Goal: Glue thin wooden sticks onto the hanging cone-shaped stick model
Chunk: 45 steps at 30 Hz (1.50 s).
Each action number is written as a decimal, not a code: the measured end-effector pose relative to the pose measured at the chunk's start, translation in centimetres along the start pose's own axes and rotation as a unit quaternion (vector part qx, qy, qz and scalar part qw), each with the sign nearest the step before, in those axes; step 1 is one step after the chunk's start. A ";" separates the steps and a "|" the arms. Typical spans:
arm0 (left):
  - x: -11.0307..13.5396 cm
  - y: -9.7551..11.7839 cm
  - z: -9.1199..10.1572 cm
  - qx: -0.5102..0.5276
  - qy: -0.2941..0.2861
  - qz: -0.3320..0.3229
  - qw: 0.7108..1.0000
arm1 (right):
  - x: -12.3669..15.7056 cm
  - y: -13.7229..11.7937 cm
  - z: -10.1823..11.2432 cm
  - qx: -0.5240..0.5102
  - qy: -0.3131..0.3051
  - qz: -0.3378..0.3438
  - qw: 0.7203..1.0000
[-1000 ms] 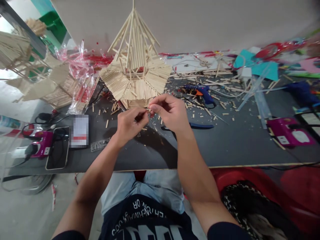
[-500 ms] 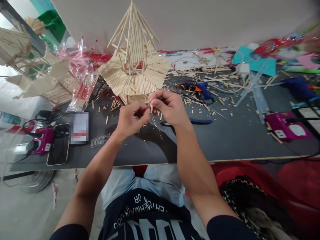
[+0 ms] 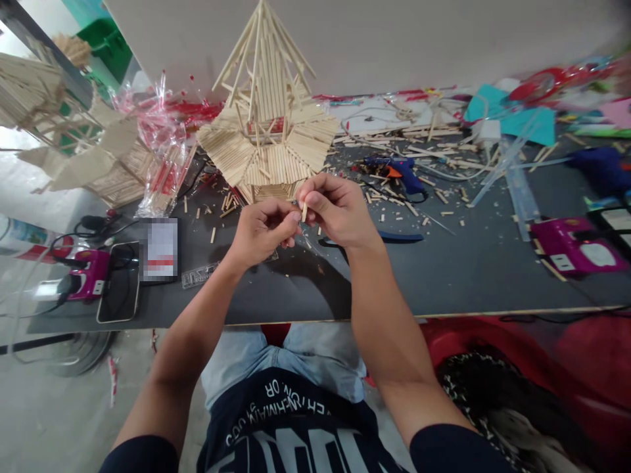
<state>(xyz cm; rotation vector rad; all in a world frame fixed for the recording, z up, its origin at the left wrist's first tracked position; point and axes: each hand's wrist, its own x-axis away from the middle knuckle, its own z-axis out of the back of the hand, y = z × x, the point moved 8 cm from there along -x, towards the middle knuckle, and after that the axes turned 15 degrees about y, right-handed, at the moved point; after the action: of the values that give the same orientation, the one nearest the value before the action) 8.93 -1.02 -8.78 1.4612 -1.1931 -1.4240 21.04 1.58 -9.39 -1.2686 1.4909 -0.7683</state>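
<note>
A short piece of wooden stick [image 3: 304,211] is pinched between the thumb and fingertips of my right hand [image 3: 335,207]. My left hand [image 3: 269,226] is closed too, its thumb and forefinger pressed together right beside that piece. Whatever those left fingertips hold, if anything, is hidden. Just behind both hands stands a model built of pale wooden sticks [image 3: 273,161], with a pointed roof frame and a flared, slatted lower part. Cut stick bits lie scattered around its base.
A blue hot glue gun [image 3: 405,174] lies to the right, with a dark blue-handled tool [image 3: 400,237] nearer. Two phones, one dark [image 3: 118,282], and a purple power socket [image 3: 87,276] are at left. Another purple socket [image 3: 576,246] is at right. A second stick model [image 3: 83,144] stands far left.
The view has shifted slightly, so things at the sides sit a little further right. Both hands stay together at the stick piece, which is turned slightly.
</note>
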 end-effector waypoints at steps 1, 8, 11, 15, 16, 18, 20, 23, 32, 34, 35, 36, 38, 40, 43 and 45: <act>0.0 0.0 0.0 0.001 0.002 -0.001 1.000 | 0.0 -0.1 0.1 0.001 0.007 0.003 1.000; -0.1 0.1 0.1 -0.011 -0.010 -0.010 1.000 | -0.1 -1.0 0.4 0.012 0.028 0.018 0.999; -0.2 0.2 0.4 -0.055 -0.004 -0.027 0.998 | -0.1 -1.0 0.3 0.031 0.033 0.016 0.999; -0.2 1.2 0.6 -0.164 0.009 -0.114 0.980 | -0.2 -0.9 0.2 0.060 0.031 0.013 0.998; -0.1 1.7 0.6 -0.191 0.014 -0.148 0.970 | -0.2 -0.9 0.2 0.065 0.029 0.013 0.997; 0.1 2.5 0.5 -0.232 0.028 -0.214 0.949 | -0.2 -0.8 0.2 0.074 0.028 0.008 0.997; 0.3 3.1 0.4 -0.257 0.043 -0.264 0.929 | -0.2 -0.8 0.2 0.078 0.025 0.004 0.997; 0.6 3.4 0.4 -0.272 0.061 -0.302 0.912 | -0.2 -0.8 0.2 0.077 0.021 0.003 0.997; 0.7 3.1 0.7 -0.284 0.090 -0.302 0.906 | -0.3 -0.6 0.6 0.073 0.025 0.009 0.997; 0.6 2.9 0.8 -0.283 0.090 -0.291 0.909 | -0.3 -0.4 0.7 0.081 0.029 0.006 0.996; 0.5 2.8 0.8 -0.281 0.089 -0.288 0.911 | -0.3 -0.3 0.7 0.085 0.031 0.006 0.996; 0.5 2.7 0.8 -0.279 0.085 -0.287 0.912 | -0.4 -0.2 0.7 0.089 0.033 0.006 0.995; 0.3 2.5 0.8 -0.273 0.074 -0.281 0.917 | -0.5 -0.1 0.8 0.092 0.039 0.011 0.995; 0.2 2.3 0.8 -0.259 0.062 -0.269 0.926 | -0.6 -0.2 0.8 0.094 0.042 0.018 0.995; -0.1 1.7 0.8 -0.212 0.042 -0.230 0.949 | -0.5 -0.5 0.9 0.095 0.045 0.027 0.994; -0.1 1.3 0.7 -0.177 0.028 -0.193 0.965 | -0.3 -0.8 1.0 0.091 0.047 0.034 0.994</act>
<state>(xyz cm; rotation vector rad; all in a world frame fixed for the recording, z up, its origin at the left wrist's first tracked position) 8.12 -1.21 -7.58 1.5133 -0.5914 -1.7374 22.22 1.80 -8.86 -1.0533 1.4948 -0.9085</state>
